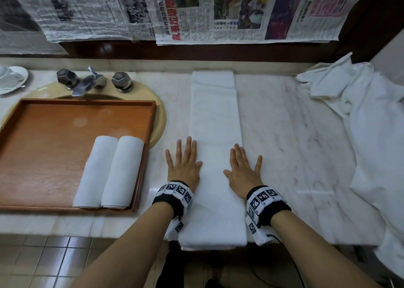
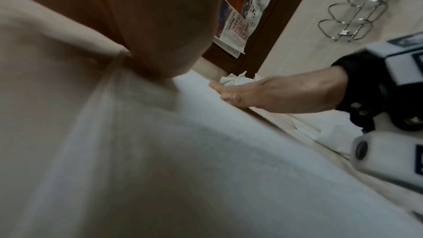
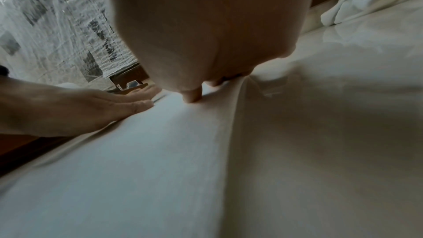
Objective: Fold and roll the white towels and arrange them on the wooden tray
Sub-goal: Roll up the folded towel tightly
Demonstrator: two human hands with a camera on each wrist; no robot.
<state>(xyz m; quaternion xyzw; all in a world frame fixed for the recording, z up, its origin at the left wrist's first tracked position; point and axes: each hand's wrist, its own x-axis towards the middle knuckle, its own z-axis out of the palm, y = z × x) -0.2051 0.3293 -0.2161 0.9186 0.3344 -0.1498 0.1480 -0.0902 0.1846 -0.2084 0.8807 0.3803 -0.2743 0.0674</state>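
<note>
Wooden tray (image 1: 54, 147) sits at 9 o'clock on the bench (image 1: 295, 139), partly over the sink basin (image 1: 160, 121). In it: two rolled towels (image 1: 109, 171), side by side and touching, in the tray's near right corner, long axes running roughly 12-to-6. Rest of the tray floor is bare wood. One folded towel (image 1: 215, 134) lies flat as a long strip at centre, running 12 to 6, with its near end overhanging the bench edge. Your left hand (image 1: 183, 165) is flat, fingers straight and spread, palm on the strip's left edge with the outer fingers over on the bench; nothing in its grip. Your right hand (image 1: 243, 169) is the same: flat, fingers straight, pressing on the strip's right edge, holding nothing. Right wrist view confirms the left hand (image 3: 80, 108) lying flat on the cloth; left wrist view shows the right hand (image 2: 274, 93) flat too. At 2 to 4 o'clock one heap of loose white cloth (image 1: 367, 123) drapes over the bench's right end; can't tell how many towels are in it. Tap (image 1: 87, 82) with two faceted knobs at 11 o'clock, white saucer (image 1: 13, 80) at far 10 o'clock. Newspaper sheets (image 1: 196, 10) hang on the wall at 12.
</note>
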